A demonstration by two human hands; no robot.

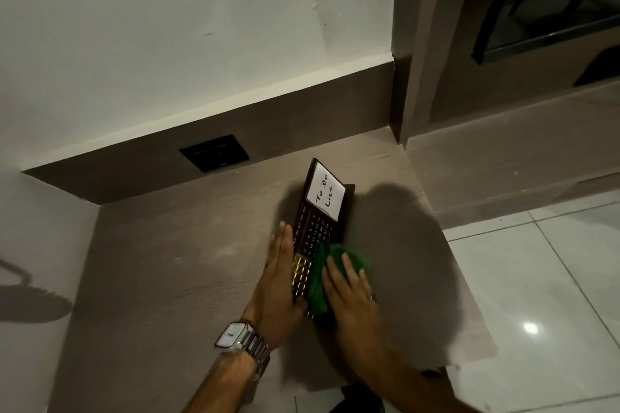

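Green cloth [323,278] under flat right hand [352,292] wipes near end of dark desk calendar [318,228]; flat left hand [278,278] braces its side; far end probably unwiped

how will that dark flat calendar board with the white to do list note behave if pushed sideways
The dark calendar board looks rigid, so it should move as one piece. On the smooth brown desktop it would probably slide; the left hand braces its edge. Its thin shape makes rolling unlikely.
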